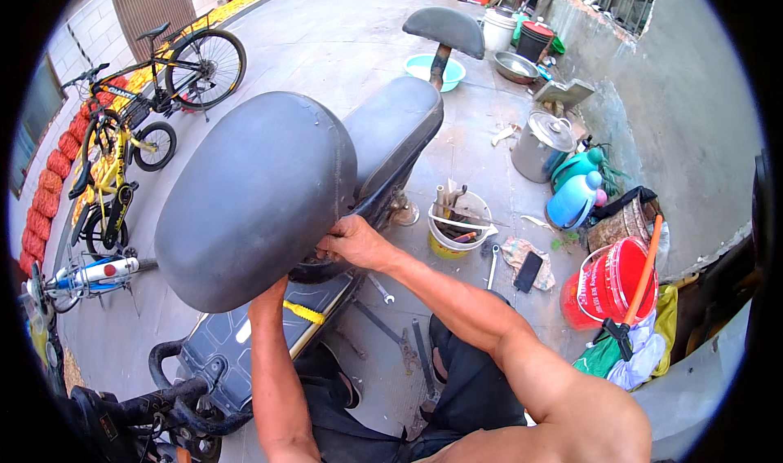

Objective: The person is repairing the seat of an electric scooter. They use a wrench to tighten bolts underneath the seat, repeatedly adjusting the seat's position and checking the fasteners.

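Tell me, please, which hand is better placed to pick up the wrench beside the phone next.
Probably the right hand: it shows at the edge of the large black seat, and the wrench and phone lie on that side. The seat hides the left hand.

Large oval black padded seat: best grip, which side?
Probably its lower edge, taken from below. The large oval black padded seat has a smooth domed top with little to grip, while the left forearm disappears beneath that edge, suggesting room there.

Arms point(279, 381) and right shoulder point(594, 421) are bare, the loose trousers point(479, 385) black.
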`<state>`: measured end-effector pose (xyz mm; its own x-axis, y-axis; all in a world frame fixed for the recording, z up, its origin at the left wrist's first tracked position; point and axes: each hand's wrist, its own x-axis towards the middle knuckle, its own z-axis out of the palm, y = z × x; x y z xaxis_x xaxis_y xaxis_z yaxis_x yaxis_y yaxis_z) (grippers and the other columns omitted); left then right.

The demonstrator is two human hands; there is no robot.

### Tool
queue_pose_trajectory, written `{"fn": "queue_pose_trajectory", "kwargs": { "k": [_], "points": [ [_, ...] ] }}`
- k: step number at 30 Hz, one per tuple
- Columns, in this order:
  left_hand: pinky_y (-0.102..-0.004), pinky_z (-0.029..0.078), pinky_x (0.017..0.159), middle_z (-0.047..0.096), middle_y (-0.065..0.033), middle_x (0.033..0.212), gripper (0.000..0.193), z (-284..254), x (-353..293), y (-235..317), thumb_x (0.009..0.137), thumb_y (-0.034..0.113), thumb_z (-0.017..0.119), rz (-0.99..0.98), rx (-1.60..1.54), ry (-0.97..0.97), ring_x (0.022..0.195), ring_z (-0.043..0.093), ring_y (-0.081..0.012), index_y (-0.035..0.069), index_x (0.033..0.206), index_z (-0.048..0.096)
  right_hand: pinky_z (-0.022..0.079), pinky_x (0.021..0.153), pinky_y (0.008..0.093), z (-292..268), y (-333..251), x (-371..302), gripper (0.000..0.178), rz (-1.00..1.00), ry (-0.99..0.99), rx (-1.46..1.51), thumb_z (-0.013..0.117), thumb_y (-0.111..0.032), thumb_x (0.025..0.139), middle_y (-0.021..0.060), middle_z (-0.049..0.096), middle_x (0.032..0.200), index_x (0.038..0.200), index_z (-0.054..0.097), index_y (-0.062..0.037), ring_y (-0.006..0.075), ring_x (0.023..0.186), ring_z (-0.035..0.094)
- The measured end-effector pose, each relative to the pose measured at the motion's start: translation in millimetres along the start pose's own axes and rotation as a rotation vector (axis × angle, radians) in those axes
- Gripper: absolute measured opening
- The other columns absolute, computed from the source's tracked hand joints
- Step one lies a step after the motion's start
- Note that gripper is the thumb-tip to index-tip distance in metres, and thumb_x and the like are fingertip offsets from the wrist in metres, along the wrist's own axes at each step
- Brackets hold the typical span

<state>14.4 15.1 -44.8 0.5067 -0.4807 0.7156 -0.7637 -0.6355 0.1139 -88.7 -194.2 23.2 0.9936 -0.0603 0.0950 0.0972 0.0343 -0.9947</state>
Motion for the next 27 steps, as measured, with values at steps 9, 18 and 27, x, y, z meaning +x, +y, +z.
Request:
{"fn": "queue_pose_trajectory", "kwargs": {
  "k": [9,18,27],
  "points": [
    [-0.0440,0.030,0.103,0.049,-0.0166,0.129,0.043,16,-4,-9,0.086,0.019,0.056,-0.115,0.028,-0.083,0.122,0.042,-0.0331,0.010,0.128,0.049,0.040,0.049,0.0224,-6,-7,-2,0.020,0.002,0.063,0.067,0.058,-0.016,0.087,0.0035,0.059,0.067,0.089,0.066,0.0024,0.0072,0.054,0.049],
    [-0.0433,0.033,0.100,0.052,-0.0185,0.124,0.038,24,-19,-34,0.091,0.021,0.053,0.263,0.319,0.085,0.115,0.047,-0.0348,0.008,0.126,0.051,0.042,0.050,0.0225,-9,2,2,0.022,-0.070,0.043,0.063,0.061,-0.020,0.087,0.0023,0.059,0.064,0.085,0.067,0.0007,0.0071,0.055,0.051],
    [-0.0434,0.030,0.102,0.050,-0.0177,0.129,0.040,-25,17,28,0.090,0.021,0.054,-0.327,-0.072,-0.317,0.119,0.045,-0.0348,0.007,0.127,0.050,0.046,0.058,0.0245,-11,9,7,0.011,-0.162,0.097,-0.089,0.062,-0.008,0.080,0.0035,0.064,0.066,0.084,0.068,-0.0002,0.0082,0.061,0.058]
  ]
}}
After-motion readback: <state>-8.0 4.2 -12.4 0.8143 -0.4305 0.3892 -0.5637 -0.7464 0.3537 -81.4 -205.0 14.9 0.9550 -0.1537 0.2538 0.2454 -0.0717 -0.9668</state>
